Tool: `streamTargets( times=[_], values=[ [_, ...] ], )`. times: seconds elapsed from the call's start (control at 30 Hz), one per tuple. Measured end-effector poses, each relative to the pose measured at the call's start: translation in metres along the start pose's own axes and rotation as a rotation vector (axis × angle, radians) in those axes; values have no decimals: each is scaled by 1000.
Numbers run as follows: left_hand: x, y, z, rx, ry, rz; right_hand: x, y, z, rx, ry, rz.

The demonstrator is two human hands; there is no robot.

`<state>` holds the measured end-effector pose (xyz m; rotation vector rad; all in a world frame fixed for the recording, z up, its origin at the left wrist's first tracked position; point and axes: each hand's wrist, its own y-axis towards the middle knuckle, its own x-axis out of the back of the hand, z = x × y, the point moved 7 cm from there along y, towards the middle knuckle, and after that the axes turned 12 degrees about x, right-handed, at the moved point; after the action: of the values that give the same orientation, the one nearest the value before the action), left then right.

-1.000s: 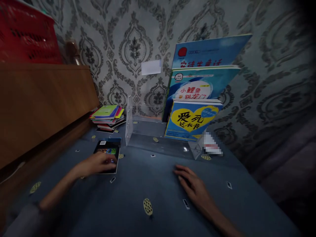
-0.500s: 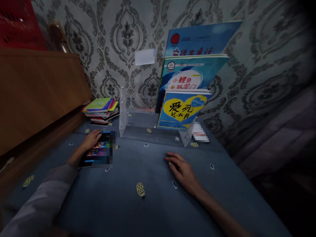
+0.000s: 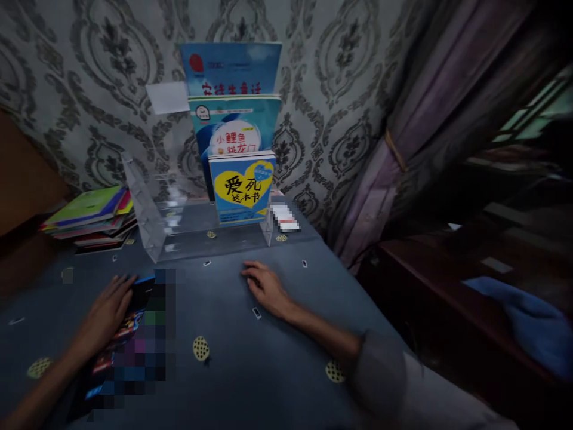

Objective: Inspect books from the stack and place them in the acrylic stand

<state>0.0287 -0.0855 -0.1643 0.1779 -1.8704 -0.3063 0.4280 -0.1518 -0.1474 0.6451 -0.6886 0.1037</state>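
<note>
My left hand [image 3: 105, 310] lies with its fingers stretched out along the left edge of a dark book [image 3: 119, 346] with colourful pictures on its cover. Part of that book is pixelated. On the blue tablecloth [image 3: 242, 388], my right hand [image 3: 266, 289] rests palm down, holding nothing, with its fingers loosely apart. Beyond both hands stands a clear acrylic rack [image 3: 150, 221]. At its right end, books stand upright in stepped rows: a blue and yellow book [image 3: 244, 191] in front, a teal book [image 3: 235, 128] behind it, and a taller blue book [image 3: 230, 65] at the back.
A stack of colourful books [image 3: 92, 209] lies left of the rack. A partly pixelated white item [image 3: 285, 216] sits by its right end. A white paper [image 3: 168, 97] is on the patterned wall. To the right are a tied curtain [image 3: 376, 191] and a blue cloth [image 3: 528, 322].
My view has swung to the right, showing more of the curtain and the dark area there. The dark book under my left hand appears nearer and more slanted. My right hand stays on the tablecloth.
</note>
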Motion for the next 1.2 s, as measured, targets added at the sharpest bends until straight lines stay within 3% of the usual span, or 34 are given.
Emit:
streamTargets(
  times=[0.37, 0.5, 0.63, 0.97, 1.2],
  values=[
    [-37, -16, -136, -187, -112, 46, 20, -7, -4, -28, -64, 121],
    [-56, -10, -188, -164, -110, 29, 30, -8, -5, -57, -14, 76],
    [-73, -2, -224, -118, -139, -1, 35, -10, -4, -81, 10, 16],
    [-71, -4, -238, -161, -355, 63, 37, -16, -2, -70, -78, -6],
    [-66, -2, -248, -212, -348, 137, 38, -17, 3, -72, -143, -10]
  ],
)
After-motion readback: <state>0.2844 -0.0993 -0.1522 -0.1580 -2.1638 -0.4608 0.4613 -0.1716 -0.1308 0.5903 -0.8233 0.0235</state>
